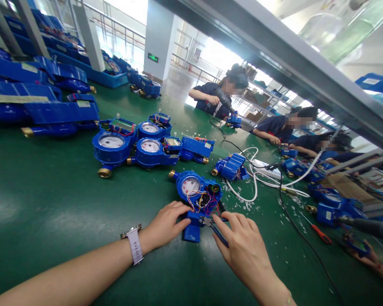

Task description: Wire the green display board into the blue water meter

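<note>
An opened blue water meter [181,183] with a round white dial lies in front of me, its coloured wires [194,203] and inner parts exposed. My left hand [166,223], wearing a wristwatch, grips the meter's near left edge between thumb and fingers. Whether a wire is also pinched there I cannot tell. In my right hand [245,238] is a pair of pliers [219,234] with dark blue handles. Their metal jaws sit at the near right of the housing, by the wires. A blue flap [191,233] sticks out toward me from the meter.
Several open water meters [112,146] stand beyond my left hand, more [60,111] at far left. A white cable [257,187], black cord [285,208], scraps and a red-handled screwdriver [321,233] lie to the right. Co-workers [207,95] sit across the green table [83,212]; another person's hand [367,255] is at right.
</note>
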`<state>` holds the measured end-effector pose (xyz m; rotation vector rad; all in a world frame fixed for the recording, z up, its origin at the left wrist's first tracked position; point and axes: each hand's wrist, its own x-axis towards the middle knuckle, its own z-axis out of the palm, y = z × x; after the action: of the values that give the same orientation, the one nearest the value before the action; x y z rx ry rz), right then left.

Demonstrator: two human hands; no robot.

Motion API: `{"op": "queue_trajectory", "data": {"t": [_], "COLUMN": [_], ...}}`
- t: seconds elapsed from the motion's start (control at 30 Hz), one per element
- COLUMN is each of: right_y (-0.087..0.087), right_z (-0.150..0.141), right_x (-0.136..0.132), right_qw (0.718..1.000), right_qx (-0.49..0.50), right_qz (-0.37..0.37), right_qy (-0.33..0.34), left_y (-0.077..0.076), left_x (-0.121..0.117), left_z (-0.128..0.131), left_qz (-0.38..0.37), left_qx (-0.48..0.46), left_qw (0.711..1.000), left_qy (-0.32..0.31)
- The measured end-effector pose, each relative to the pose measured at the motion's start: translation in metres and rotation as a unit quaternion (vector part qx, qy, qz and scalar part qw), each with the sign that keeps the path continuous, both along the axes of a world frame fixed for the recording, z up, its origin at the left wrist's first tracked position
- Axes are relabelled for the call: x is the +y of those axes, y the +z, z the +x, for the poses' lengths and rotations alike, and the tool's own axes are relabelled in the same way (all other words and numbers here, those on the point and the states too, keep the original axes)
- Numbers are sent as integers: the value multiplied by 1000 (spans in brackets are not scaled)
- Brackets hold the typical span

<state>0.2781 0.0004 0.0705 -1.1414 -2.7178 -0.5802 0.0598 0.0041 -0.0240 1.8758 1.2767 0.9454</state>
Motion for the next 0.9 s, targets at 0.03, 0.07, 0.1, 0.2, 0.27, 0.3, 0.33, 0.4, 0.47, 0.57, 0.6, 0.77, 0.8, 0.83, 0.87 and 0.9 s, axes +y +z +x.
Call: {"op": "queue_trajectory", "data": {"t": [0.03, 0.07, 0.1, 0.2, 0.27, 0.3, 0.33, 0.4, 0.47, 0.57, 0.6, 0.77, 0.8, 0.83, 0.87, 0.9], "right_y": [2, 4, 5, 7, 8, 9, 10, 13, 15, 14, 13, 2, 1, 0, 0, 1], "right_z": [-1, -1, -1, 0, 0, -1, -2, -6, -9, -12, -11, -3, -1, 1, 2, 3], "right_x": [0, 1, 1, 3, 3, 3, 2, 0, -3, -6, -8, -17, -18, -20, -21, -22], "right_qw": [1000, 1000, 1000, 1000, 999, 999, 998, 993, 986, 978, 977, 979, 980, 981, 981, 981], "right_qx": [-6, -10, -13, -20, -26, -31, -39, -56, -73, -71, -64, -20, -14, -8, -5, -3], "right_qz": [0, -1, -3, -20, -30, -37, -48, -78, -117, -149, -151, -134, -129, -124, -120, -118], "right_qy": [2, 4, 6, 4, -3, -12, -25, -62, -99, -130, -137, -149, -151, -151, -152, -155], "left_y": [-1, -1, -1, -2, -1, 0, 1, 2, 2, 0, 0, 2, 3, 4, 6, 7], "left_x": [0, 0, 0, 0, 0, 0, 0, 0, 0, 0, -1, -2, -2, -2, -2, -2], "left_z": [0, 0, 0, 0, 0, 0, 0, 0, 0, 0, 0, 1, 2, 3, 4, 5], "left_qz": [0, 1, 1, 6, 10, 11, 11, 12, 13, 16, 17, 28, 32, 35, 37, 39], "left_qx": [-2, -3, -4, -2, 2, 4, 5, 6, 5, 5, 6, 22, 25, 27, 31, 34], "left_qw": [1000, 1000, 1000, 1000, 1000, 1000, 1000, 1000, 1000, 1000, 1000, 999, 999, 999, 999, 999], "left_qy": [1, 2, 3, 3, 1, 0, 0, -1, 2, 5, 7, 11, 10, 11, 10, 10]}}
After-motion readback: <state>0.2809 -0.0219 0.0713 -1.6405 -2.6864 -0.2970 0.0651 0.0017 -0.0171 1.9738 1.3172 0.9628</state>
